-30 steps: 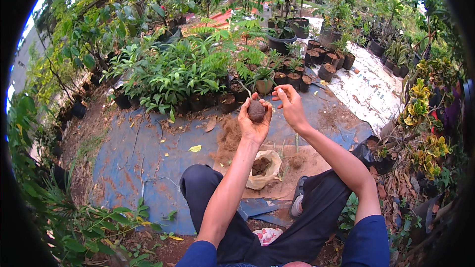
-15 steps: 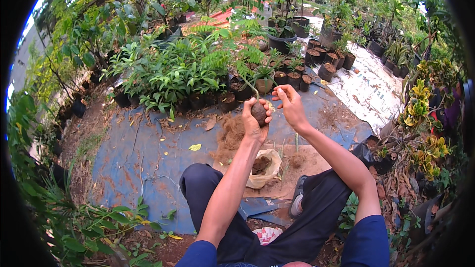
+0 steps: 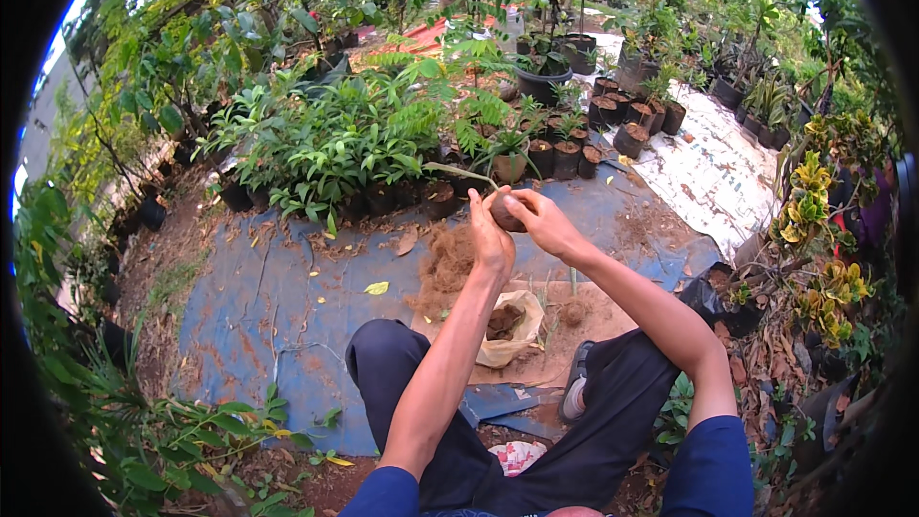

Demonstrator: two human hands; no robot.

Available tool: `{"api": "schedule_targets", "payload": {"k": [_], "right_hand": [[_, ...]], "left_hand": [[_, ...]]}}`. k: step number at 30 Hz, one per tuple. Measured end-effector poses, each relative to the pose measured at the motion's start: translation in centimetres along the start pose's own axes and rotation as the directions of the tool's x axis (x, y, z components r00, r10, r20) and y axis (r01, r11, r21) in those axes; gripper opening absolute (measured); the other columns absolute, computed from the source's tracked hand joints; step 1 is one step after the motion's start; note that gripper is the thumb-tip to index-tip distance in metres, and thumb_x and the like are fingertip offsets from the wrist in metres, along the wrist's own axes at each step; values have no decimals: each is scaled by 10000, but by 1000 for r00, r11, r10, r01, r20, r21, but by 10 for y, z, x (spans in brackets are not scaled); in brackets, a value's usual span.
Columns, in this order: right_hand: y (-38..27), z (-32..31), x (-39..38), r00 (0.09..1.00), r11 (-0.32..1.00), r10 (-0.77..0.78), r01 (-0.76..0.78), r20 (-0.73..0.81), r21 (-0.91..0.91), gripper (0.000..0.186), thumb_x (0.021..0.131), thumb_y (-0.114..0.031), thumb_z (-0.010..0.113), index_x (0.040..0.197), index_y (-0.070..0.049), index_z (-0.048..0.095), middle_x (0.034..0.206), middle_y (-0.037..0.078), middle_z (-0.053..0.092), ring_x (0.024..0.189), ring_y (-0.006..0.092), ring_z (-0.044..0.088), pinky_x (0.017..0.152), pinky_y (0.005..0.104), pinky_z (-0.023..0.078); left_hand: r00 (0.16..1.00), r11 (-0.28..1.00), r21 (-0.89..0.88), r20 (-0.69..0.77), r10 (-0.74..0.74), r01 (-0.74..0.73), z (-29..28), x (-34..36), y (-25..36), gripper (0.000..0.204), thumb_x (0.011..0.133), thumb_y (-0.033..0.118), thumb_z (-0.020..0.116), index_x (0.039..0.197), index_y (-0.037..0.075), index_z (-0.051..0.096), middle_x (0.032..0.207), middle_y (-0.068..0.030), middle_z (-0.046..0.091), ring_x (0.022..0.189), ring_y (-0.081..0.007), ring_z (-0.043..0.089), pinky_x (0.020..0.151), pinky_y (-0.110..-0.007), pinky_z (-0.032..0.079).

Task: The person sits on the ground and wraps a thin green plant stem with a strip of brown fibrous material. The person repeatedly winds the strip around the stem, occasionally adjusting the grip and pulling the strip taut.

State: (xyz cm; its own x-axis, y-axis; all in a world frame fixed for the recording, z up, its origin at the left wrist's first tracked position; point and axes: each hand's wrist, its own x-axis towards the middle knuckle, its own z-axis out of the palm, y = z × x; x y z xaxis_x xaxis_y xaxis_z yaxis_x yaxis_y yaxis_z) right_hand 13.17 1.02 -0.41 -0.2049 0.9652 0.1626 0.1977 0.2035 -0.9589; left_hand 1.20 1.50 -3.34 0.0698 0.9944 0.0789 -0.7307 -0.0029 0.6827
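Between my two hands sits a round, dark brown root ball (image 3: pixel 504 213). A thin green plant cutting (image 3: pixel 462 171) sticks out of it and leans to the upper left. My left hand (image 3: pixel 490 241) cups the ball from the left, its fingers fairly straight and pointing up. From the right, my right hand (image 3: pixel 546 222) wraps over the ball with bent fingers. Below my wrists, a pale open bag (image 3: pixel 525 327) holds dark brown crumbly material (image 3: pixel 504 318). Loose brown fibre (image 3: pixel 445 266) lies in a heap just left of my left wrist.
A blue tarp (image 3: pixel 258 297) covers the ground, with a brown sheet (image 3: pixel 603 330) under the bag. Potted leafy plants (image 3: pixel 335 139) line the far side. Small black pots (image 3: pixel 567 159) stand beyond my hands, near a white sheet (image 3: pixel 708 153). Shrubs (image 3: pixel 814 201) crowd the right.
My right hand, apart before, has closed onto the root ball. The cutting has tipped from nearly upright to leaning left, and my left fingers have straightened from their wrap.
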Motion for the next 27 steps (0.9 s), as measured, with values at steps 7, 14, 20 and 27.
{"api": "schedule_targets", "payload": {"k": [7, 14, 20, 27], "right_hand": [[-9, -4, -5, 950, 765, 308, -276, 47, 582, 299, 883, -264, 693, 1074, -51, 605, 1091, 69, 624, 1008, 161, 625, 860, 347, 509], [-12, -18, 4, 902, 482, 414, -334, 126, 810, 170, 867, -227, 634, 944, -83, 583, 856, 34, 620, 707, 137, 608, 589, 267, 508], [-7, -20, 9, 912, 596, 403, -326, 77, 734, 157, 894, -228, 588, 920, -85, 527, 764, 33, 592, 576, 127, 558, 411, 184, 393], [-21, -16, 3, 947, 566, 319, -205, 17, 799, 347, 935, -373, 524, 1052, -50, 578, 855, 66, 642, 700, 159, 640, 513, 218, 464]], "left_hand": [[997, 983, 182, -81, -15, 29, 4, 0, 2, 871, 972, 684, 154, 1427, -18, 395, 1399, -148, 481, 1342, -241, 365, 1147, -445, 123], [993, 987, 115, 8, -114, 112, -3, 0, 8, 828, 963, 696, 161, 1369, 42, 467, 1394, -158, 517, 1383, -253, 336, 1144, -490, 122], [992, 987, 103, -4, -124, 123, 0, -2, 6, 798, 969, 680, 186, 1337, 33, 475, 1367, -151, 543, 1335, -246, 379, 1132, -464, 184], [989, 987, 66, -41, -142, 144, 1, -4, 13, 771, 968, 668, 239, 1313, 23, 485, 1334, -165, 559, 1243, -227, 461, 1066, -411, 314]]}}
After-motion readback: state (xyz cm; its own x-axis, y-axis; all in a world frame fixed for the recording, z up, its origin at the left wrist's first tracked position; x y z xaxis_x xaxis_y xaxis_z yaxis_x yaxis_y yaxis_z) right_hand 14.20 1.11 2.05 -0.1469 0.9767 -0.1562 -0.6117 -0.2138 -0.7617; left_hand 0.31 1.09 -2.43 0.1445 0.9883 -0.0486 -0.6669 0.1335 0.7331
